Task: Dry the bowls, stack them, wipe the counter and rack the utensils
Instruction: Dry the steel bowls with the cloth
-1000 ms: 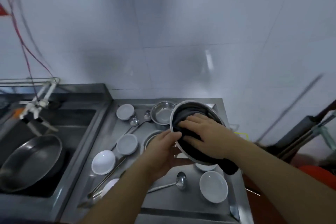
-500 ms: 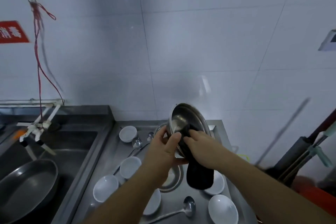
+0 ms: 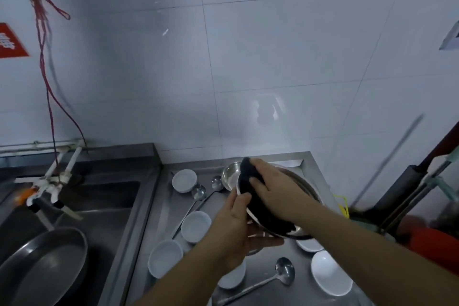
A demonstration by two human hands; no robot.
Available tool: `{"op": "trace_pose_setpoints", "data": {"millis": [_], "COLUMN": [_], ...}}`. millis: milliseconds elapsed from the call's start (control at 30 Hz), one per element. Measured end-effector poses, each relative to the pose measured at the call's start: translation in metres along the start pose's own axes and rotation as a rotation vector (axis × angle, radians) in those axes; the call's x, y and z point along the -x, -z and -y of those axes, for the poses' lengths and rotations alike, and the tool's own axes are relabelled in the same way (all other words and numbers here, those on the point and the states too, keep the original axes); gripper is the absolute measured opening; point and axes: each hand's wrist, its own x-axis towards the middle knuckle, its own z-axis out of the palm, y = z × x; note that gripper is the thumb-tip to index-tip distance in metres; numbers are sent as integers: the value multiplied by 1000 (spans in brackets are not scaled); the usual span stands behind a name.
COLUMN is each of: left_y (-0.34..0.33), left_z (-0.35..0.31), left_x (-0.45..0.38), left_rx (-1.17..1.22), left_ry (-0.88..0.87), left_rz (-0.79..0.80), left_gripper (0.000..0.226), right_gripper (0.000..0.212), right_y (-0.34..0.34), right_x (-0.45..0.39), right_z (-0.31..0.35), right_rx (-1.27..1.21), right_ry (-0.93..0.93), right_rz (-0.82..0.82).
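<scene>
- While your left hand (image 3: 234, 228) grips the steel bowl (image 3: 301, 189) mid-frame above the counter (image 3: 278, 285), expect slick, rigid metal; hold the rim.
- Your right hand (image 3: 269, 187) presses the soft dark cloth (image 3: 263, 213), fingers flat.

Shiny steel bowl (image 3: 301, 182), matt dark cloth (image 3: 250, 181) at its 9 o'clock; glossy white ceramic bowls (image 3: 195, 225); brushed steel counter (image 3: 296, 256); glossy tile wall (image 3: 273, 57).

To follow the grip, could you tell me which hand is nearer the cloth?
Right. The right hand presses on the cloth inside the metal bowl; the left hand holds the bowl's rim beside it.
</scene>
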Motion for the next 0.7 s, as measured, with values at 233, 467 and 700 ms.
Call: {"op": "trace_pose_setpoints", "data": {"millis": [233, 467, 700], "left_y": [-8, -4, -14], "left_z": [-19, -38, 0], "left_x": [2, -7, -7], "left_rx": [-27, -304, -273], "left_ry": [-186, -372, -316], "left_rz": [-45, -35, 3], "left_gripper": [28, 53, 51], "right_gripper": [33, 41, 38], "right_y": [23, 31, 9], "right_x": [-20, -1, 31], "right_z": [-3, 17, 1], "right_rx": [660, 233, -554], "right_ry": [-7, -346, -254], "right_rz": [214, 485, 151]}}
